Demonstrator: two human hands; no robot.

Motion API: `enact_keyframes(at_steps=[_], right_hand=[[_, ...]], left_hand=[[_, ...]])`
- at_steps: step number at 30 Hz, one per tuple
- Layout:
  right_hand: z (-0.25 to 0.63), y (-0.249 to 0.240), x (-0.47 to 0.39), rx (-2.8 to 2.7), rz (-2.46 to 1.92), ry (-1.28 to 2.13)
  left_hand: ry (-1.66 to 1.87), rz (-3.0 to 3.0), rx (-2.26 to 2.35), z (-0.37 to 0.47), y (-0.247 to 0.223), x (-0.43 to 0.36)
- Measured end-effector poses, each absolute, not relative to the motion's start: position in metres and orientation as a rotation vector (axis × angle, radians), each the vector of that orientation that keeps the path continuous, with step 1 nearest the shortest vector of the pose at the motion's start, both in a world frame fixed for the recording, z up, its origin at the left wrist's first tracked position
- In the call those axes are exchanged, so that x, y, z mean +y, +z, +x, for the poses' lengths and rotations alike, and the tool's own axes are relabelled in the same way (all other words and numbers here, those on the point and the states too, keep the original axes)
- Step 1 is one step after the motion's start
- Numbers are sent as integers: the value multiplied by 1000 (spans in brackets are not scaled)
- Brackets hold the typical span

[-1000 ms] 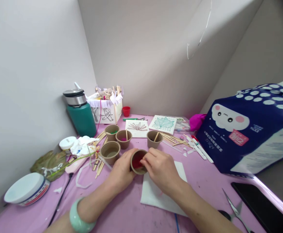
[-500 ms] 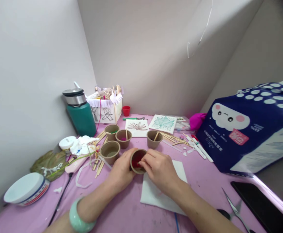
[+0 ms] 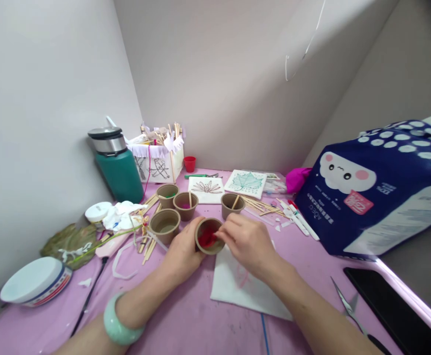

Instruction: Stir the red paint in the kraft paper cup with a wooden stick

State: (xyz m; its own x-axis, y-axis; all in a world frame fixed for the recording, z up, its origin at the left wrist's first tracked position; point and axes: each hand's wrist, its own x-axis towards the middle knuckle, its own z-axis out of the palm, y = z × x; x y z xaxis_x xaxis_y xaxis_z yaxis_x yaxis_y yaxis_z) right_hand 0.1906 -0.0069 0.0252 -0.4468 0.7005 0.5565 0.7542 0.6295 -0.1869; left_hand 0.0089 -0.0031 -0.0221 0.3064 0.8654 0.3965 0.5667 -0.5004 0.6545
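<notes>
My left hand [image 3: 182, 251] grips a small brown paper cup [image 3: 208, 236] with red paint inside, tilted toward me on the pink table [image 3: 186, 325]. My right hand [image 3: 247, 241] has its fingertips pinched at the cup's rim, reaching into the red; what it pinches is hidden. Under my right wrist lies a white tile [image 3: 243, 288] with a faint pink leaf print. A pale green bangle [image 3: 117, 323] circles my left wrist.
Three more brown cups [image 3: 165, 224] [image 3: 185, 204] [image 3: 232, 204] stand behind, among wooden sticks. A teal flask [image 3: 116, 165], a box of sticks [image 3: 158, 158], two leaf tiles [image 3: 247, 182], markers [image 3: 300, 219], a blue tissue pack [image 3: 378, 187], scissors [image 3: 348, 308], a phone [image 3: 393, 308] and a bowl [image 3: 34, 281] surround them.
My view shifted slightly. My right hand slid a little to the right of the cup, uncovering more of the red inside and the pink print on the white tile.
</notes>
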Motion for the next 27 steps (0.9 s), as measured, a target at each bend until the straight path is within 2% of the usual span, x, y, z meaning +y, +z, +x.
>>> enact_keyframes(at_steps=[8, 12, 16, 22, 27], right_hand=[[191, 26, -9, -2250, -1122, -317], [182, 22, -13, -2265, -1050, -202], [182, 21, -15, -2224, -1110, -311], [175, 15, -17, -2143, -1093, -56], [179, 15, -14, -2229, -1132, -102]], left_hand=[[1053, 2178, 1281, 11, -15, -5], [1065, 2177, 1230, 10, -17, -6], [1068, 2188, 1222, 9, -18, -5], [1028, 2216, 1252, 9, -20, -5], [1039, 2201, 1225, 9, -19, -5]])
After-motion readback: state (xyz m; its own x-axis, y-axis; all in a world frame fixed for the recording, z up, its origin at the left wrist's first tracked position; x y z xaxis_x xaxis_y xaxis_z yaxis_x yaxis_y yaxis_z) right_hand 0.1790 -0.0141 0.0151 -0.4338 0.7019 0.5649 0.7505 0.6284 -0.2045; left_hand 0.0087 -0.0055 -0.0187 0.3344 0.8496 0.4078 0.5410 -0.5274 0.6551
